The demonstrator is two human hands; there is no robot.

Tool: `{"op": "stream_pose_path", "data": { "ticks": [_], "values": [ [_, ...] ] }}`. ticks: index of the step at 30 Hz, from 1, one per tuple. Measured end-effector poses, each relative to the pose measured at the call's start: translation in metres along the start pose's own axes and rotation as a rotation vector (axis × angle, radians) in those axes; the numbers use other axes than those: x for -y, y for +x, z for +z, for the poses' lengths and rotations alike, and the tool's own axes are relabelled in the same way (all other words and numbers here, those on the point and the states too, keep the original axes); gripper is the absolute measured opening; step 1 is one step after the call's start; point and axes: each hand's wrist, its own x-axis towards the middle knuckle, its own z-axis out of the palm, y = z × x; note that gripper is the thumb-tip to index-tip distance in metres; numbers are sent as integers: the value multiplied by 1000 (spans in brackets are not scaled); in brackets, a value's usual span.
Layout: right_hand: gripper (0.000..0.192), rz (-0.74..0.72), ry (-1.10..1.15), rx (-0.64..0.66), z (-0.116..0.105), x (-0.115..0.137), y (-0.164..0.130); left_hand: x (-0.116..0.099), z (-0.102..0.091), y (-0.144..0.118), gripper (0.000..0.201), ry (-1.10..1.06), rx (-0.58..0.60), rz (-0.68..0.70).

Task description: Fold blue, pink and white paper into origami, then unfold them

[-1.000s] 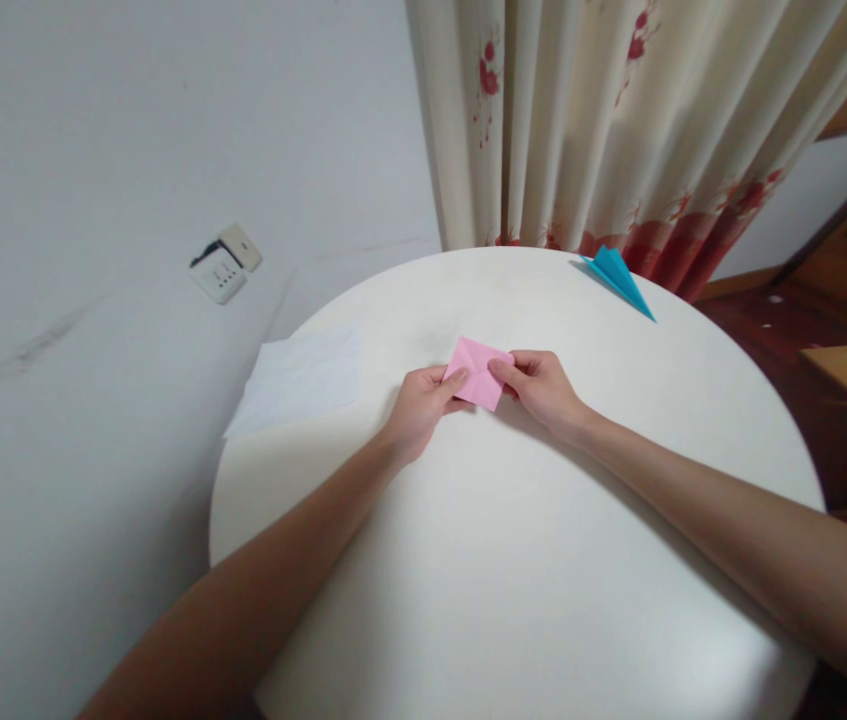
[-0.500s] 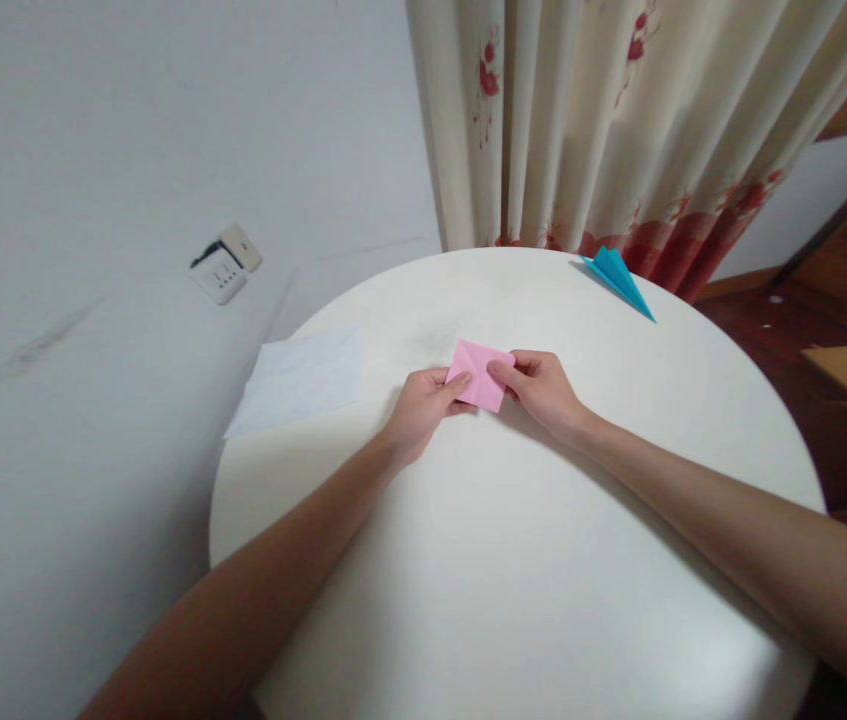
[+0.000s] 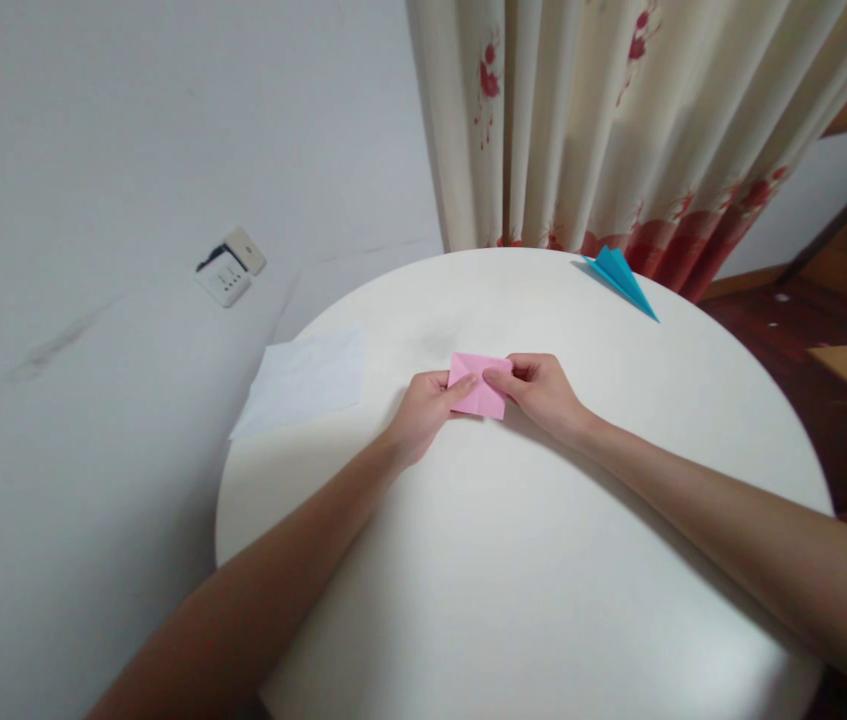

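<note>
Pink paper point(image 3: 478, 386), folded small, sits near the middle of the round white table point(image 3: 513, 560), held between both hands. The left hand point(image 3: 427, 412) comes in from the lower left with its fingers curled and its thumb pressed flat on the left part of the sheet; the right hand point(image 3: 543, 392) meets it from the other side, thumb on top and fingers tucked under or behind the right edge. Both hands are closed on the paper in a light pinch rather than a fist, and the two thumb tips lie close together over its centre. Whether the underside rests on the table or is lifted just clear of it cannot be told.

As a thing to handle, the folded sheet looks very light and thin, stiff only along its creases, and easily bent, so it likely wants gentle fingertip pressure at the edges and corners, with the flat faces left free. It should slide readily on the smooth tabletop.

A white sheet point(image 3: 303, 380) lies flat at the left rim of the table, well apart from the hands. A blue folded paper shape point(image 3: 620, 278) rests at the far rim, close to the flowered curtain point(image 3: 618, 120). A wall socket point(image 3: 228, 268) shows on the wall to the left.
</note>
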Motion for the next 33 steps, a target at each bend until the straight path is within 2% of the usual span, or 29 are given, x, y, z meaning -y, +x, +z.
{"op": "stream_pose_path", "data": {
  "ticks": [4,7,11,14,16,20,24,33],
  "values": [
    [34,-26,36,-13,0,0,2,4,-1,3,43,-41,-64,75],
    [27,-69,19,-9,-1,0,2,6,-2,5,42,-50,-69,140],
    [23,-138,-87,-47,-3,1,1,3,-3,6,38,70,-141,293],
    [23,-164,-156,-26,-3,1,0,0,-5,6,44,190,-202,444],
    [22,-168,-177,-2,-2,2,-1,-1,-7,7,33,285,-211,494],
    [21,-190,-210,-3,-2,2,-2,2,-11,10,16,406,-225,488],
    [21,-222,-259,-29,-3,3,-2,3,-14,12,16,387,-170,437],
    [22,-209,-232,-88,-4,1,1,-2,-13,8,14,432,-174,430]
  ]
}}
